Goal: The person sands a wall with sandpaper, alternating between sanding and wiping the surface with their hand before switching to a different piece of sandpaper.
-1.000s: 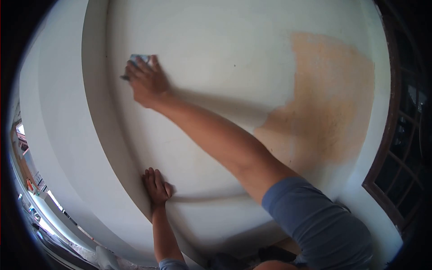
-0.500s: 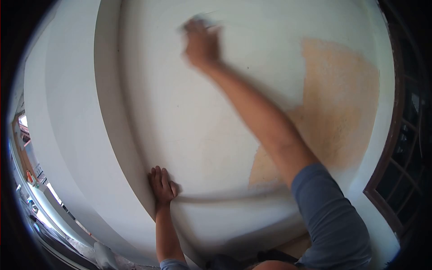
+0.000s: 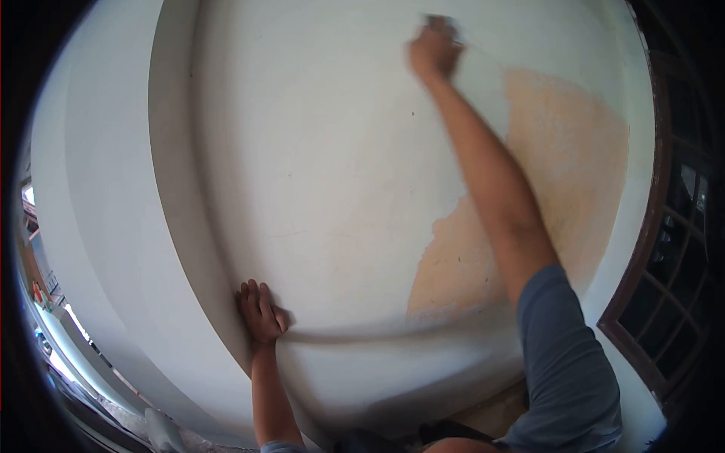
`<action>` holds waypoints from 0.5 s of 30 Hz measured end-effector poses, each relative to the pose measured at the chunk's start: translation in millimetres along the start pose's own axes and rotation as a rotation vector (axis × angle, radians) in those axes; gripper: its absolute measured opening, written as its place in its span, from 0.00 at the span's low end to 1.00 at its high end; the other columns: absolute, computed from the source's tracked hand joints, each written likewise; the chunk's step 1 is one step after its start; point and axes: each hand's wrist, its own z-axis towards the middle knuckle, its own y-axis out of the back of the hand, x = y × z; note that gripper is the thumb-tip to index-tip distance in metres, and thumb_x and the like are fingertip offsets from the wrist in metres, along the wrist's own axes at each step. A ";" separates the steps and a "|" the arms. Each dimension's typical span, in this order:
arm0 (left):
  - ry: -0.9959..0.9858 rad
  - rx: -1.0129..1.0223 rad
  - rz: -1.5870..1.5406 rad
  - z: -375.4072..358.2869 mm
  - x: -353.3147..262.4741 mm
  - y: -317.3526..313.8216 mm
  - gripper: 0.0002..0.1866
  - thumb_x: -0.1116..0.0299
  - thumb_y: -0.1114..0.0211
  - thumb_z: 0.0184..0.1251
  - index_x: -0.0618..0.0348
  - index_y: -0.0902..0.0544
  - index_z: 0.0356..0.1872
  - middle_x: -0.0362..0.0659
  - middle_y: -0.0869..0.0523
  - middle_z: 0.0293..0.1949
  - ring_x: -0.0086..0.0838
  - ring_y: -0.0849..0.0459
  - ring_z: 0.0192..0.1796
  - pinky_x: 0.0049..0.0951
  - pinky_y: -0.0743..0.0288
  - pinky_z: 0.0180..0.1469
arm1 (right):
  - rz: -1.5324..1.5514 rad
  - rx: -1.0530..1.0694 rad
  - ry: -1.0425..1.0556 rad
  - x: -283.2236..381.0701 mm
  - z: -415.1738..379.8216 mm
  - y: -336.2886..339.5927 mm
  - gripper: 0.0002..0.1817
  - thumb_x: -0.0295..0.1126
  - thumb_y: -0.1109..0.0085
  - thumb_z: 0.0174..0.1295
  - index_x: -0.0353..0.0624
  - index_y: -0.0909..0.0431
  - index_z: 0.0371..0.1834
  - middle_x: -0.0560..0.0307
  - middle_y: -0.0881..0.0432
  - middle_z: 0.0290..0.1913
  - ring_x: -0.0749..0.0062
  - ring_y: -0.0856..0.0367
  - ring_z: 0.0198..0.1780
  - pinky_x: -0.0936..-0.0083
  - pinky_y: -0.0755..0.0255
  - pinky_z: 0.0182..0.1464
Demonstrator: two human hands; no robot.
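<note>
My right hand [image 3: 433,51] is raised high against the white wall [image 3: 317,166], blurred by motion, its fingers closed on a small grey-blue pad [image 3: 438,22] that shows just above them. It sits just left of the top of an orange unpainted patch [image 3: 566,174]. My left hand [image 3: 259,311] lies flat and open on the wall lower down, fingers spread and pointing up, beside the wall's recessed edge [image 3: 189,226].
A dark wooden window frame [image 3: 664,287] with panes runs down the right side. At the far left, past the white wall corner, an outdoor scene [image 3: 45,317] lies far below. The orange patch reaches down to the lower middle of the wall.
My right hand swept with the pad from the upper left of the wall rightward and upward to the top of the orange patch. My left hand stayed pressed in place.
</note>
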 end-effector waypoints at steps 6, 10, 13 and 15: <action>-0.023 0.002 -0.045 -1.0 0.6 3.4 0.30 0.72 0.54 0.57 0.69 0.29 0.64 0.64 0.32 0.66 0.63 0.33 0.68 0.64 0.42 0.69 | 0.300 0.342 0.596 168.0 -85.1 25.4 0.25 0.32 0.55 0.67 0.46 0.32 0.69 0.61 0.38 0.76 0.67 0.43 0.77 0.39 0.58 0.75; 0.003 0.012 -0.011 -5.7 -0.5 -2.4 0.29 0.73 0.54 0.56 0.70 0.28 0.62 0.65 0.32 0.66 0.64 0.33 0.67 0.64 0.42 0.70 | 0.071 0.162 0.564 28.4 -19.2 22.0 0.20 0.29 0.53 0.65 0.53 0.25 0.61 0.63 0.28 0.68 0.70 0.34 0.71 0.36 0.49 0.69; 0.000 -0.006 -0.021 -7.3 4.9 -1.7 0.29 0.72 0.55 0.56 0.70 0.28 0.62 0.65 0.32 0.66 0.64 0.33 0.67 0.64 0.42 0.70 | -0.036 0.022 0.156 -96.8 4.5 40.6 0.20 0.33 0.61 0.74 0.60 0.27 0.64 0.62 0.31 0.70 0.64 0.36 0.72 0.32 0.48 0.67; 0.013 -0.011 -0.009 -4.5 -0.7 -1.5 0.29 0.72 0.55 0.56 0.70 0.28 0.62 0.65 0.32 0.66 0.63 0.33 0.68 0.64 0.42 0.70 | -0.088 0.031 -0.006 -84.5 -3.9 34.6 0.19 0.33 0.58 0.72 0.49 0.27 0.64 0.53 0.32 0.71 0.60 0.37 0.73 0.33 0.47 0.67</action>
